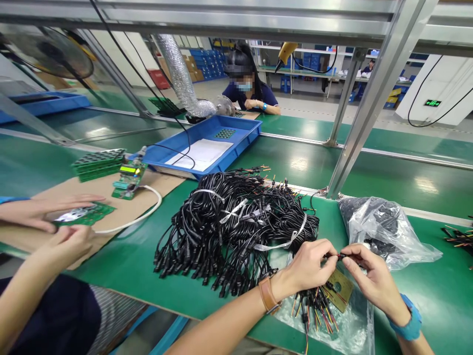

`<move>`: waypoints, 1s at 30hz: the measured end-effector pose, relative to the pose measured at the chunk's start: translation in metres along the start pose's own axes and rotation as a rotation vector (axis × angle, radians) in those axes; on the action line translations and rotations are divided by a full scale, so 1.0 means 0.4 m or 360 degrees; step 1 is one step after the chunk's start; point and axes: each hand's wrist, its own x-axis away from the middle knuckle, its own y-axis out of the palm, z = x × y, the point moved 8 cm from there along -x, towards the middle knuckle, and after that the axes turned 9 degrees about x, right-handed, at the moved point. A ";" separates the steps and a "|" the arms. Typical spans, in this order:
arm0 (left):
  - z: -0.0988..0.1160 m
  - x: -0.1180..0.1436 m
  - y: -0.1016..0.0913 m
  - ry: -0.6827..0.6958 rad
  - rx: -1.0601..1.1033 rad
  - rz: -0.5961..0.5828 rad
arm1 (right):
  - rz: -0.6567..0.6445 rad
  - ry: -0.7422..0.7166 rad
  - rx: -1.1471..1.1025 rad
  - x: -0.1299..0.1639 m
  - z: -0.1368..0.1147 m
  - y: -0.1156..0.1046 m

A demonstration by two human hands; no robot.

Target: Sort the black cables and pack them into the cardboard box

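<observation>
Where the green bench top nears its front edge, the left hand and the right hand meet over a clear plastic bag, their fingertips pinched shut from either side on one small black connector. From under the left hand a cluster of short wires with red, yellow and orange ends fans down toward the front edge, lying on the bag beside a tan card. A brown strap circles the left wrist, a blue band the right.

Just left of the hands, in the middle of the bench, lies a large heap of black cables tied in bundles with white strips. Behind the right hand sits a second bag, crumpled and holding more black cable.

At the left edge a co-worker's hands hold a green circuit board on a brown cardboard sheet. A small tester with a lit green display stands beyond it; its characters are too small to read. A blue tray rests toward the far edge. On the wall at far right a green exit sign glows, its lettering unreadable.
</observation>
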 end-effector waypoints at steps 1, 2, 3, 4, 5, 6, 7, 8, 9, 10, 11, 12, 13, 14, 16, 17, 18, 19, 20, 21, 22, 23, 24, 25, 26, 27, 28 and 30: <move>-0.001 0.000 0.000 0.0004 -0.0005 -0.0001 | 0.0016 -0.0025 0.0054 0.001 -0.002 -0.001; -0.001 0.001 0.001 0.0011 -0.0010 -0.0005 | 0.0031 -0.0048 0.0107 0.001 -0.004 -0.003; -0.002 0.001 0.002 0.0017 -0.0018 -0.0012 | 0.0039 -0.0066 0.0152 0.001 -0.007 -0.004; -0.003 0.002 0.004 0.0021 -0.0026 -0.0020 | 0.0037 -0.0081 0.0183 0.001 -0.010 -0.004; -0.004 0.003 0.006 0.0022 -0.0031 -0.0029 | 0.0030 -0.0098 0.0198 0.001 -0.013 -0.004; -0.006 0.004 0.008 0.0019 -0.0035 -0.0040 | 0.0018 -0.0116 0.0199 0.000 -0.018 -0.004; -0.007 0.004 0.010 0.0015 -0.0037 -0.0052 | 0.0007 -0.0136 0.0191 -0.001 -0.023 -0.004; -0.008 0.005 0.012 0.0011 -0.0038 -0.0063 | -0.0003 -0.0156 0.0176 -0.002 -0.028 -0.004; -0.009 0.006 0.014 0.0008 -0.0040 -0.0073 | -0.0012 -0.0171 0.0160 -0.003 -0.032 -0.004; -0.009 0.006 0.015 0.0007 -0.0042 -0.0079 | -0.0017 -0.0176 0.0149 -0.004 -0.034 -0.004; -0.009 0.006 0.014 0.0006 -0.0045 -0.0086 | -0.0019 -0.0169 0.0144 -0.005 -0.033 -0.004; -0.008 0.006 0.013 0.0005 -0.0044 -0.0098 | -0.0017 -0.0150 0.0145 -0.006 -0.029 -0.004; -0.008 0.005 0.012 0.0002 -0.0036 -0.0117 | -0.0013 -0.0120 0.0150 -0.007 -0.021 -0.004; -0.008 0.005 0.011 -0.0005 -0.0024 -0.0142 | -0.0013 -0.0086 0.0154 -0.007 -0.012 -0.004; -0.011 0.003 0.008 -0.0024 0.0003 -0.0197 | -0.0023 -0.0010 0.0140 -0.006 0.010 -0.004; -0.013 0.002 0.006 -0.0033 0.0013 -0.0213 | -0.0039 0.0025 0.0121 -0.005 0.021 -0.003; -0.015 0.001 0.002 -0.0039 0.0014 -0.0212 | -0.0053 0.0055 0.0100 -0.004 0.030 -0.002; -0.017 0.001 -0.001 -0.0036 0.0007 -0.0204 | -0.0063 0.0078 0.0081 -0.004 0.036 -0.001; -0.019 0.000 -0.003 -0.0025 -0.0002 -0.0191 | -0.0068 0.0095 0.0069 -0.004 0.041 0.000; -0.021 0.001 -0.003 -0.0009 -0.0012 -0.0179 | -0.0072 0.0100 0.0063 -0.005 0.042 0.003; -0.022 0.002 -0.001 0.0007 -0.0021 -0.0169 | -0.0081 0.0091 0.0060 -0.006 0.040 0.007; -0.024 0.004 0.002 0.0022 -0.0031 -0.0158 | -0.0087 0.0072 0.0059 -0.007 0.036 0.013; -0.027 0.007 0.005 0.0031 -0.0038 -0.0140 | -0.0089 0.0048 0.0055 -0.009 0.030 0.019; -0.030 0.009 0.008 0.0034 -0.0044 -0.0113 | -0.0086 0.0020 0.0047 -0.010 0.025 0.025; -0.033 0.012 0.010 0.0034 -0.0049 -0.0079 | -0.0071 -0.0008 0.0040 -0.012 0.019 0.029; -0.036 0.015 0.011 0.0034 -0.0056 -0.0044 | -0.0043 -0.0031 0.0035 -0.013 0.016 0.031; -0.039 0.017 0.012 0.0033 -0.0066 -0.0014 | -0.0011 -0.0052 0.0033 -0.013 0.013 0.032; -0.044 0.021 0.015 0.0031 -0.0094 0.0017 | 0.0036 -0.0105 0.0028 -0.013 0.009 0.035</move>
